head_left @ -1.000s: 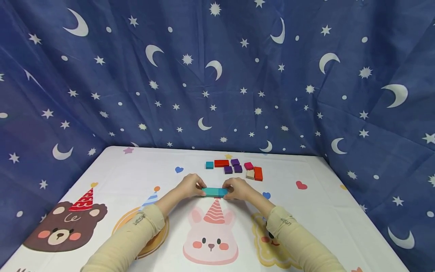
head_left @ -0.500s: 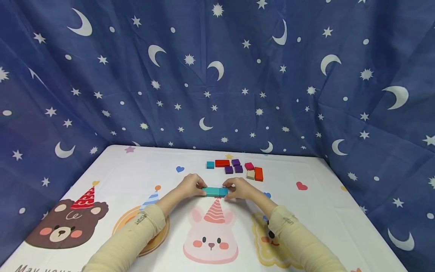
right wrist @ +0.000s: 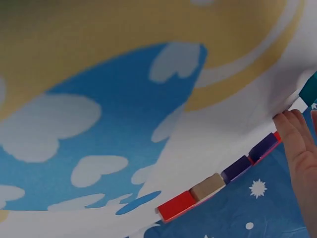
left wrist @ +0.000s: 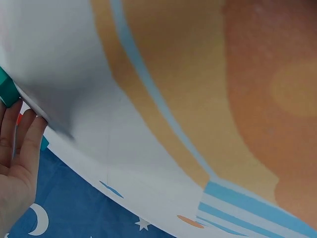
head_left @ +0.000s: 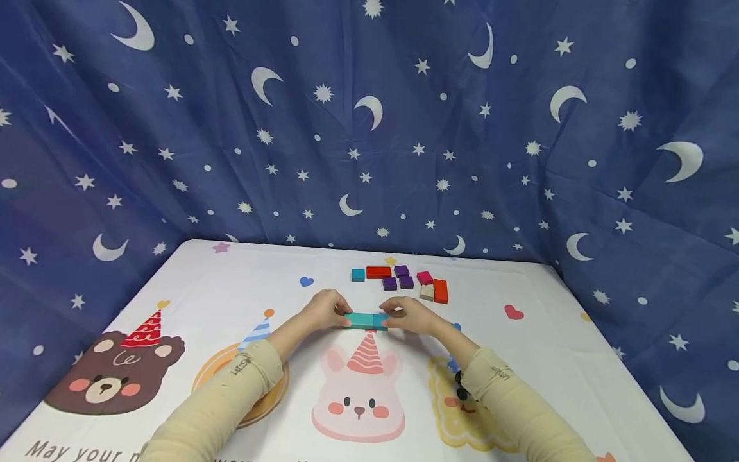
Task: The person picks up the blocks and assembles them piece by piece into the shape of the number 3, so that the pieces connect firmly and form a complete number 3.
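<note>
A long teal block (head_left: 361,321) and a shorter blue block (head_left: 379,322) lie end to end in one row on the white tablecloth, above the pink party hat print. My left hand (head_left: 324,310) pinches the left end of the teal block between thumb and fingers. At the row's other end, my right hand (head_left: 411,316) holds the blue block, thumb at its near right corner and index finger over its far side. In the left wrist view, part of the teal block (left wrist: 7,90) shows above the fingertips of my left hand (left wrist: 19,153).
Behind the hands lie a small blue block (head_left: 358,275), a red block (head_left: 378,273), several purple blocks (head_left: 407,282), a pink block (head_left: 424,278), a beige block (head_left: 426,292) and an orange-red block (head_left: 441,291). A starry blue curtain (head_left: 323,160) hangs beyond the table.
My right thumb and fingers have shifted slightly away from me along the blue block's end, showing more of its near corner. The left hand keeps its grip. The head view has tilted slightly.
</note>
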{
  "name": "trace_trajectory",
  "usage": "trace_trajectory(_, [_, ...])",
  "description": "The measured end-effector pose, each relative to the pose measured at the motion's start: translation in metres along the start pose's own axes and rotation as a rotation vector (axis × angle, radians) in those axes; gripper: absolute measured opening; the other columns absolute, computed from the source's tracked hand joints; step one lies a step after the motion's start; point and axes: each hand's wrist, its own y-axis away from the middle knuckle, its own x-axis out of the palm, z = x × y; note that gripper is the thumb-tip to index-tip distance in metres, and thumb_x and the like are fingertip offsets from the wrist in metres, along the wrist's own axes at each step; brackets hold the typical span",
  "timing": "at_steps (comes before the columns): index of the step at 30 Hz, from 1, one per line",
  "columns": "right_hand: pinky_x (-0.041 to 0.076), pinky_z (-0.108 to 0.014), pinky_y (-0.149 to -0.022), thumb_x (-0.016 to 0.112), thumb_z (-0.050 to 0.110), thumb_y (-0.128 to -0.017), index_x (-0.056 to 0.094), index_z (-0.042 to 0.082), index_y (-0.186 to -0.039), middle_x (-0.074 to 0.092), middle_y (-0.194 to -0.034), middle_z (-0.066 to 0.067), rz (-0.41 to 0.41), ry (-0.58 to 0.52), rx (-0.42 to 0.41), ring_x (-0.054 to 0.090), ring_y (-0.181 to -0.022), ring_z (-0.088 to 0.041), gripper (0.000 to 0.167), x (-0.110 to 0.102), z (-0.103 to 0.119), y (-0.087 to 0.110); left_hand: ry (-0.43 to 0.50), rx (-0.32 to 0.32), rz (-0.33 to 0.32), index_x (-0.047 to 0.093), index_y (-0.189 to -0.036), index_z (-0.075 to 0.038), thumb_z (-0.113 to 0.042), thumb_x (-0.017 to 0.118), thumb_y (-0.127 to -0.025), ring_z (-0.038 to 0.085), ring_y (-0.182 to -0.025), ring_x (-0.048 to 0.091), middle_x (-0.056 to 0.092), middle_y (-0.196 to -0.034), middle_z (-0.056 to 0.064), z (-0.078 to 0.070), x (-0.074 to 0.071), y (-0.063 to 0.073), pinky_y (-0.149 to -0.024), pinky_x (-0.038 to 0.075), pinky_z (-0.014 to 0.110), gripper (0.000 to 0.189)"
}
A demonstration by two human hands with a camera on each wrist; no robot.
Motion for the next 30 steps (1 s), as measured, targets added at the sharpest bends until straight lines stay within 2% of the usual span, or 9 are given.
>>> trace_trajectory(7, [0.049, -0.042, -0.095, 0.061, 0.013, -0.091, 0.055, -0.008, -0.121, 0.060, -0.121, -0.025, -0.077, -0.002, -0.013, 0.059, -0.113, -0.037, 0.038, -0.006, 0.005, 0.001, 0.010, -0.010, -0.004, 0.075, -0.090, -0.003, -0.014, 0.080, -0.072, 0.014, -0.077, 0.064, 0.074, -0.084, 0.007, 0.000, -0.001, 0.000, -0.076, 0.052, 0.031, 0.021])
trace_trajectory(14, [0.050, -0.040, -0.094, 0.061, 0.013, -0.090, 0.060, -0.005, -0.116, 0.064, -0.116, -0.021, -0.157, 0.007, -0.001, 0.061, -0.108, -0.033, 0.032, -0.008, 0.003, 0.002, 0.011, -0.035, -0.004, 0.075, -0.090, -0.005, -0.015, 0.081, -0.072, 0.013, -0.077, 0.064, 0.074, -0.084, 0.005, -0.001, 0.000, 0.000, -0.078, 0.051, 0.032, 0.021])
trace_trajectory(23, [0.052, -0.041, -0.090, 0.061, 0.006, -0.089, 0.062, -0.008, -0.110, 0.067, -0.106, -0.022, -0.283, -0.014, -0.027, 0.063, -0.100, -0.032, 0.026, -0.012, 0.003, 0.005, 0.008, -0.045, -0.004, 0.075, -0.090, -0.005, -0.015, 0.080, -0.073, 0.013, -0.078, 0.063, 0.073, -0.084, 0.005, 0.000, 0.000, 0.000, -0.077, 0.051, 0.031, 0.020])
trace_trajectory(30, [0.053, -0.040, -0.088, 0.062, 0.004, -0.088, 0.063, -0.008, -0.108, 0.067, -0.104, -0.022, -0.318, -0.023, -0.014, 0.064, -0.097, -0.031, 0.023, -0.015, 0.000, 0.008, 0.010, -0.034, 0.005, 0.075, -0.090, -0.005, -0.014, 0.080, -0.073, 0.013, -0.078, 0.063, 0.073, -0.084, 0.005, 0.001, 0.001, 0.001, -0.077, 0.051, 0.032, 0.020])
